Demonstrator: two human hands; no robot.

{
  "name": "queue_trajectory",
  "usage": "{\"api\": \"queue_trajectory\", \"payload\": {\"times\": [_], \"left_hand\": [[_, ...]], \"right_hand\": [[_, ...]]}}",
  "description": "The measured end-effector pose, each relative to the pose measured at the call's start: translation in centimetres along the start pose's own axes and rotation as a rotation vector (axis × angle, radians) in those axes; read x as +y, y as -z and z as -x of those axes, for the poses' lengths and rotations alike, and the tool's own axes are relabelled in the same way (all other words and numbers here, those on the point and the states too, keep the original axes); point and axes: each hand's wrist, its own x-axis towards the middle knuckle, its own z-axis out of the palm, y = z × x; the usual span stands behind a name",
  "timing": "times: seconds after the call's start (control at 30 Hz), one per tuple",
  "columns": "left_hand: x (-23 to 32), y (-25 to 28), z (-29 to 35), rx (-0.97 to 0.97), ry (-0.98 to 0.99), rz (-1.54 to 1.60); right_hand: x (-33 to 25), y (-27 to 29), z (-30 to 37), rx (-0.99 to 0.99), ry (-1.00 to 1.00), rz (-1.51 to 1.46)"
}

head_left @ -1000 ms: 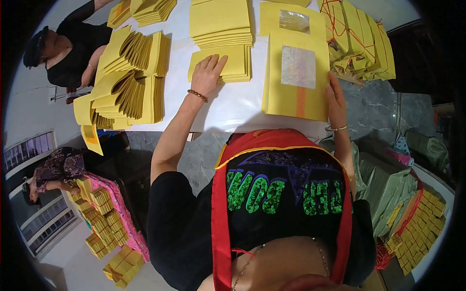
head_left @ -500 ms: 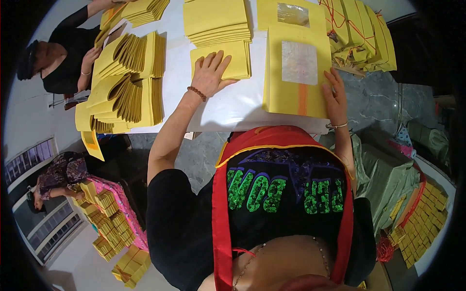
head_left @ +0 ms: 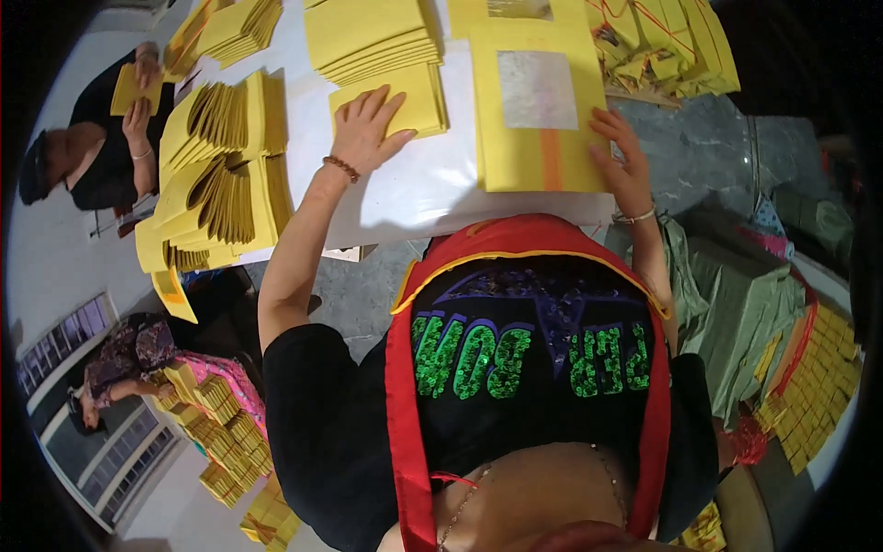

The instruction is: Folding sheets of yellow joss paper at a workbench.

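Observation:
My left hand point(head_left: 363, 133), fingers spread, rests on the near end of a row of folded yellow paper packets point(head_left: 418, 97) on the white-covered table. At the right lies a stack of larger yellow paper sheets point(head_left: 510, 156), its top sheet bearing a silvery square point(head_left: 538, 89) and an orange stripe point(head_left: 551, 158). My right hand point(head_left: 625, 164) is against the right edge of this stack, fingers extended and slightly bent. Neither hand grips anything that I can see.
Fanned yellow paper bundles point(head_left: 225, 202) line the table's left side. Beyond them a co-worker's hands hold a yellow packet point(head_left: 136, 89). Red-tied yellow bundles point(head_left: 681, 46) stand at the far right. A green wrapped bale point(head_left: 736, 304) sits right of me; another person works at lower left.
The view has turned a little, shifting the table leftward and up. Both my hands keep their places on the paper. The co-worker now holds a yellow packet in both hands.

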Motion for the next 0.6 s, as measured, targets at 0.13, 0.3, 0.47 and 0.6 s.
{"api": "queue_trajectory", "payload": {"times": [0.13, 0.3, 0.47, 0.6], "left_hand": [[0.0, 0.9, -0.2, -0.027, 0.012, -0.012], [2.4, 2.4, -1.8, 0.015, 0.019, -0.040], [11.6, 4.8, -4.3, 0.192, -0.318, 0.406], [15.9, 4.6, -4.2, 0.067, -0.478, 0.386]], "right_hand": [[-0.3, -0.2, 0.2, -0.081, -0.040, -0.060], [-0.1, -0.3, 0.3, -0.075, -0.042, -0.086], [0.0, -0.3, 0.6, -0.058, -0.043, -0.080], [0.2, -0.6, 0.6, -0.034, -0.037, -0.149]]}}
